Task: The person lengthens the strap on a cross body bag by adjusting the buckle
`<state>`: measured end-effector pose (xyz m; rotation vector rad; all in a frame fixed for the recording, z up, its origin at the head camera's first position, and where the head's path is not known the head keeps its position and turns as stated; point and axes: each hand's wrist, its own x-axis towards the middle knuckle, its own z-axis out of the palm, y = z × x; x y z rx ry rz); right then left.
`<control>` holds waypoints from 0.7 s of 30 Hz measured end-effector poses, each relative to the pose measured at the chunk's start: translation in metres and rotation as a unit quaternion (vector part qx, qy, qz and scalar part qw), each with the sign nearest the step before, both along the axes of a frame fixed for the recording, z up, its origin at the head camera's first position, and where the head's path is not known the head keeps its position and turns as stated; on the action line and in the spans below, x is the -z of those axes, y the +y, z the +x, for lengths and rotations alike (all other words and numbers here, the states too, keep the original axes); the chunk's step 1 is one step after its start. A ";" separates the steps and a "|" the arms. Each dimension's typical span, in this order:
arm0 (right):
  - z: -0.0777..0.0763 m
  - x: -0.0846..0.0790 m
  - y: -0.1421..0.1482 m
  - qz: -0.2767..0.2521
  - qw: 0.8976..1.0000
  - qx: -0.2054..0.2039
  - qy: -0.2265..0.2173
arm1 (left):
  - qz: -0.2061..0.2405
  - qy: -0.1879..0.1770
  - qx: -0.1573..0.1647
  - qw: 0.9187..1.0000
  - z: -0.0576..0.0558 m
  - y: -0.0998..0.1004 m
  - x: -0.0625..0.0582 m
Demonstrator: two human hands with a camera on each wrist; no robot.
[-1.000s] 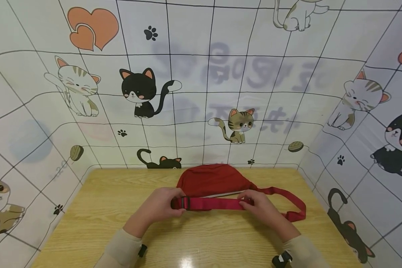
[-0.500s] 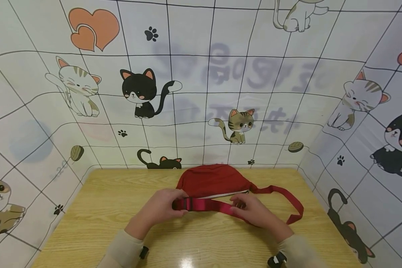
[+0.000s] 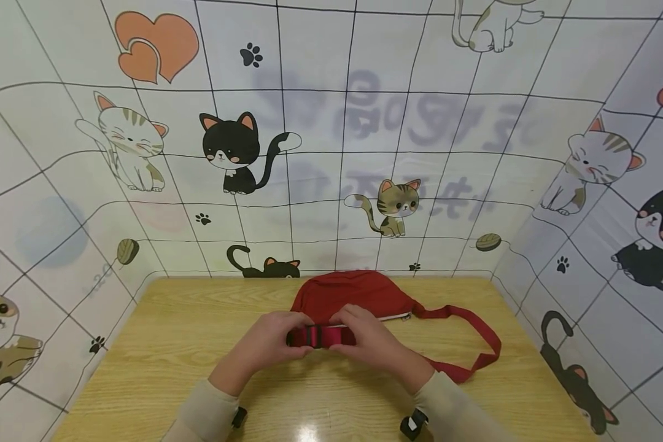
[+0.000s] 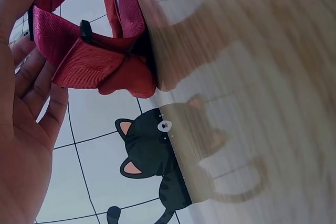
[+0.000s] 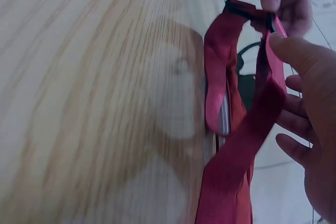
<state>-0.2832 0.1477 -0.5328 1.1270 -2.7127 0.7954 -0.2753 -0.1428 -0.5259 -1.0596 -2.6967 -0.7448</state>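
A red waist bag (image 3: 359, 290) lies near the table's back edge, its zip toward me. In front of it, my left hand (image 3: 261, 345) pinches the bag's crimson strap (image 3: 472, 319) beside a black strap adjuster (image 3: 313, 336). Close on the other side, my right hand (image 3: 374, 342) pinches the same strap between thumb and fingers. The right wrist view shows the strap webbing (image 5: 231, 166) looping up to the adjuster (image 5: 241, 9), with both thumbs near it. In the left wrist view, the folded webbing (image 4: 86, 59) hangs from the left fingertips. The fingers hide part of the strap.
The wooden table (image 3: 199, 301) meets a white wall covering (image 3: 320, 135) with cat prints at its back and sides. The strap's free loop spreads to the right of the bag. Small black devices (image 3: 414, 423) are worn at both wrists.
My right hand has moved left along the strap, from near the zip's right end to close beside the adjuster. The strap's right loop has shifted and sagged. The left hand stays almost still.
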 end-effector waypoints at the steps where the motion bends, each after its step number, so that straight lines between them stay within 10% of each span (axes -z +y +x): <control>1: 0.000 -0.001 -0.004 0.013 1.000 0.000 0.014 | -0.001 0.002 0.000 1.000 0.000 0.001 0.000; 8: 0.001 -0.005 -0.019 0.072 0.994 0.006 0.086 | 0.001 0.006 0.003 1.000 -0.001 0.002 0.001; 21: 0.005 -0.007 -0.026 0.002 0.998 0.013 -0.061 | -0.013 -0.013 -0.012 1.000 -0.001 0.008 0.003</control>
